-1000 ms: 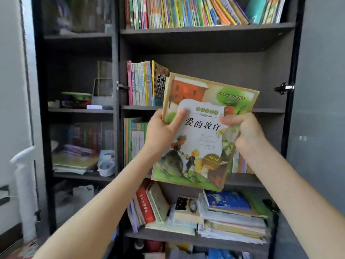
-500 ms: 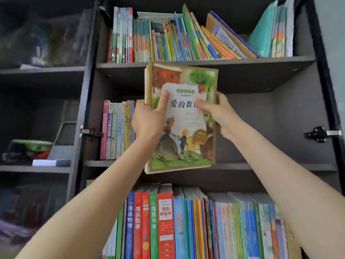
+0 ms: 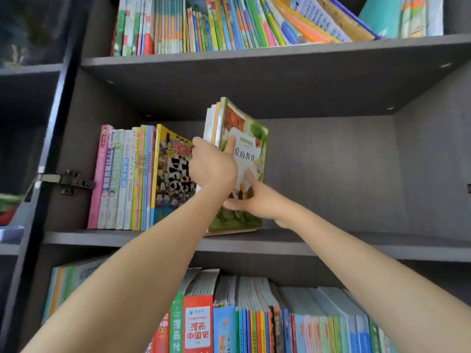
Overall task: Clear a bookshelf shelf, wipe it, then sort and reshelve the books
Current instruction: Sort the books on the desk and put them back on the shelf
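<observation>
Left hand (image 3: pixel 212 166) clamped the stack of books (image 3: pixel 252 138), thumb on its front cover; right hand (image 3: pixel 252 200) lay flat against that cover, fingers straight. We noted the stack standing near the front edge of the shelf (image 3: pixel 331 242), just beside the shelved row (image 3: pixel 127 179).

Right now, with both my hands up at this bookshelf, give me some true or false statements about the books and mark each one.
1. The green-covered stack stands on the middle shelf. True.
2. The left hand hangs clear of it. False: it grips the stack, thumb on the cover.
3. The stack is left of the upright row. False: it is to the row's right.
4. The right hand touches the front cover. True.
5. The lower shelf's books lie flat. False: they stand upright.
</observation>
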The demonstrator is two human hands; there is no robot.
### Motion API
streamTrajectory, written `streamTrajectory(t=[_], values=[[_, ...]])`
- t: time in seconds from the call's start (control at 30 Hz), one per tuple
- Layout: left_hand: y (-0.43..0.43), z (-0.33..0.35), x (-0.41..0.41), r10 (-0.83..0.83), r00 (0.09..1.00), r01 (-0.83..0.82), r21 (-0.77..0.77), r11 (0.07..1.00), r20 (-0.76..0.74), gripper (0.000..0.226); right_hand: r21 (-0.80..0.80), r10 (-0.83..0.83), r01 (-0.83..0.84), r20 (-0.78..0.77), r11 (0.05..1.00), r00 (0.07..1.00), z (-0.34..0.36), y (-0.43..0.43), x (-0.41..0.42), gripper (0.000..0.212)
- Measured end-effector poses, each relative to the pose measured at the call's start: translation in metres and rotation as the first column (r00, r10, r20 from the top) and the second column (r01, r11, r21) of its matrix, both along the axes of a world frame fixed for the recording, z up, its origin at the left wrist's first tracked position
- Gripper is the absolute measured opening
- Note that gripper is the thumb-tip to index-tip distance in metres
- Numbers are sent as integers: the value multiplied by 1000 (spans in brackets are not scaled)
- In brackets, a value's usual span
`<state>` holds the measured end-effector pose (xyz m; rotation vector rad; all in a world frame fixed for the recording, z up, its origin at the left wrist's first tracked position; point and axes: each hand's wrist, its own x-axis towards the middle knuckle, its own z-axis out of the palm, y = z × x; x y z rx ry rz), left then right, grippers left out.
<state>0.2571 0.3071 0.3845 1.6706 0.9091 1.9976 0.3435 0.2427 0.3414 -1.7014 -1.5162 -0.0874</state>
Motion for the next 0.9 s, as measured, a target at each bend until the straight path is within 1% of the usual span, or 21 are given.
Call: streamTrajectory(t=[0.1,0.17,0.23,0.27,0.3,0.37,0.47,0.5,0.53,0.6,0.67,0.73,0.83,0.9], values=[[1,2,16,34,999,-34,-22,999,-23,61,-90,141,-138,27,986,990,-11,12,8,128],[2,5,21,35,997,-39,-67,997,-67,64,-128,178,-171,42,977,983,-16,17,11,129],[7,8,22,-4,992,-8,-89,996,-127,65,-168,184,-173,48,970,982,-17,21,11,130],[11,8,20,-60,988,47,-93,995,-145,64,-182,181,-168,60,969,982,-16,22,10,129],[14,8,15,-156,977,143,-93,985,-148,63,-189,181,-165,70,968,981,-16,23,10,127],[16,2,-2,-367,918,357,-86,930,-153,58,-178,185,-172,58,969,981,-15,26,6,122],[16,-15,-34,-508,800,519,-57,853,-319,37,-164,213,-216,-39,963,976,-15,38,5,129],[18,-20,-44,-548,761,565,-60,823,-348,30,-162,227,-235,-63,959,972,-13,41,4,129],[21,-25,-52,-581,726,603,-67,795,-367,30,-164,238,-248,-76,955,968,-12,44,3,128],[27,-30,-62,-577,713,610,-54,791,-398,48,-169,250,-260,-80,951,965,-10,49,2,122],[36,-30,-64,-521,750,556,-39,830,-406,58,-170,260,-270,-80,948,962,-9,55,-2,115],[48,-27,-67,-464,782,500,-26,866,-417,63,-171,263,-274,-84,946,961,-9,66,-8,113],[72,-21,-72,-350,812,403,15,915,-467,59,-191,258,-274,-103,943,961,-6,89,-16,115],[86,-18,-75,-212,824,300,87,950,-526,48,-215,262,-275,-87,937,961,-5,107,-19,117]])
